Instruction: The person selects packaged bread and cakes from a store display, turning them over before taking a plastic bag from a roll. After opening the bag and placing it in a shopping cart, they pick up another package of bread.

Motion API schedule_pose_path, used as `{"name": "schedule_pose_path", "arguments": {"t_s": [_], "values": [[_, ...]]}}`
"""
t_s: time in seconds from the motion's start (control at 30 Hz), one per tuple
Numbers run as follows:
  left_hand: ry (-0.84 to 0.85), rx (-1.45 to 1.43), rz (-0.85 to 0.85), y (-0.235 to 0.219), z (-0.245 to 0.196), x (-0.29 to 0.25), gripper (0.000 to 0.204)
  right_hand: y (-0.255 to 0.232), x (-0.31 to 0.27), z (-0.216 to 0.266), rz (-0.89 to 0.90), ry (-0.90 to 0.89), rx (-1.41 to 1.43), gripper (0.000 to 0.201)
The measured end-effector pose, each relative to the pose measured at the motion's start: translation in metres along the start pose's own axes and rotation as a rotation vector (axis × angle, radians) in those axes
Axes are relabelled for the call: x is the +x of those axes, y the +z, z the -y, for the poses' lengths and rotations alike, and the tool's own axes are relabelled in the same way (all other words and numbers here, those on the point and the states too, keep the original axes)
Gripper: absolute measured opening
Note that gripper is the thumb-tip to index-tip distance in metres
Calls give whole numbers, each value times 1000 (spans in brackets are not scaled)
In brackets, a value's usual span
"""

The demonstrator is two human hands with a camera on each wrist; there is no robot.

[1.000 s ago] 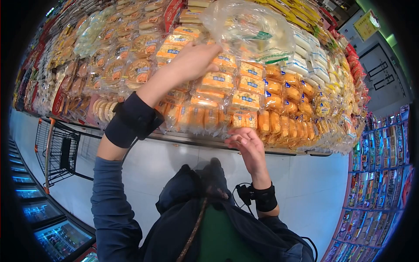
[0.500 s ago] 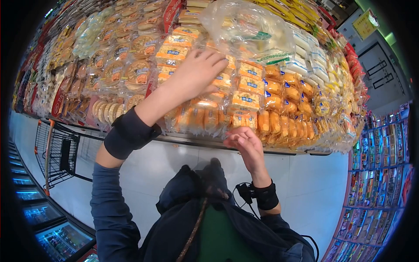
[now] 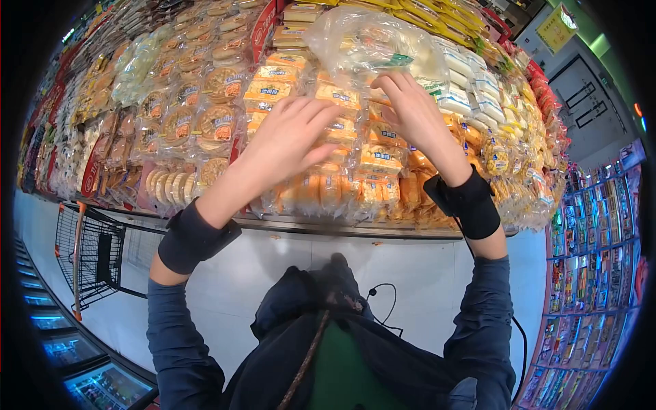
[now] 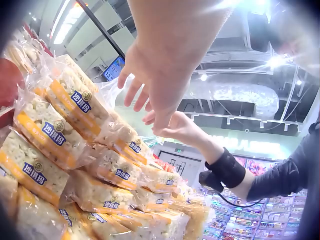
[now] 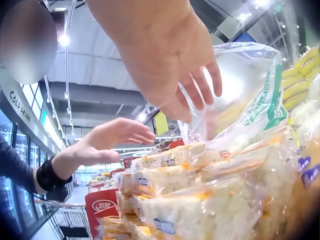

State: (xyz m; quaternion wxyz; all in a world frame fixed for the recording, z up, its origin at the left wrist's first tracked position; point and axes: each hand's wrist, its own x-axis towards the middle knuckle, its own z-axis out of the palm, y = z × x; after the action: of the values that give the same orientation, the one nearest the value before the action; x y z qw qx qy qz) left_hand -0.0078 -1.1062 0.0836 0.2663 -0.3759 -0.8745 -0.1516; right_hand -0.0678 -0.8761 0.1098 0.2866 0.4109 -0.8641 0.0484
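My left hand (image 3: 290,137) hovers with loosely spread fingers above rows of clear-wrapped pastry blocks (image 3: 380,158) with orange bands and blue labels. Slightly bent but holding nothing, the fingers of my right hand (image 3: 415,113) reach over the same rows, near the lower edge of a clear plastic bag (image 3: 374,41) with green print. The left wrist view puts both hands above the stacked pastry blocks (image 4: 35,172). From the right wrist, the bag (image 5: 250,95) stands puffed up behind my right hand (image 5: 165,60), while my left hand (image 5: 105,142) is off to the side.
Round wrapped cakes (image 3: 217,123) lie left of the pastry blocks, past a red divider sign (image 3: 265,27). White packs (image 3: 454,99) and yellow packs (image 3: 437,14) are on the right and at the back. A shopping cart (image 3: 89,253) stands at left, near glass-topped freezers (image 3: 106,386).
My right hand has moved up and forward from the display's front edge to over the packs. My left hand has drawn slightly back to the left, its fingers off the packs.
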Motion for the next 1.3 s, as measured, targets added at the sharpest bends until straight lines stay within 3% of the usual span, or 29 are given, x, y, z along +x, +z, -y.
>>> {"name": "schedule_pose_path", "arguments": {"t_s": [0.1,0.3,0.5,0.53,0.63,0.73,0.87,1.13,1.3], "values": [[-17,-47,-19,-12,-13,-16,49,17,7,-17,141,66,-105,36],[-65,-167,-16,-12,-29,-52,47,44,17,-39,193,126,-313,15],[-158,-188,36,-12,-32,-76,44,25,35,-68,33,311,-154,11],[-160,-182,33,-7,-30,-81,44,14,40,-62,77,413,-142,14],[-208,-181,64,2,-28,-96,44,0,43,-56,-165,392,79,14],[-256,-199,100,7,-27,-107,44,-14,44,-34,-231,306,113,16],[-284,-265,101,10,-30,-112,45,-19,37,-2,-152,184,77,15],[-339,-312,101,17,-29,-128,43,-6,21,31,178,206,114,14],[-379,-338,102,17,-32,-135,44,4,42,6,150,278,52,20]]}}
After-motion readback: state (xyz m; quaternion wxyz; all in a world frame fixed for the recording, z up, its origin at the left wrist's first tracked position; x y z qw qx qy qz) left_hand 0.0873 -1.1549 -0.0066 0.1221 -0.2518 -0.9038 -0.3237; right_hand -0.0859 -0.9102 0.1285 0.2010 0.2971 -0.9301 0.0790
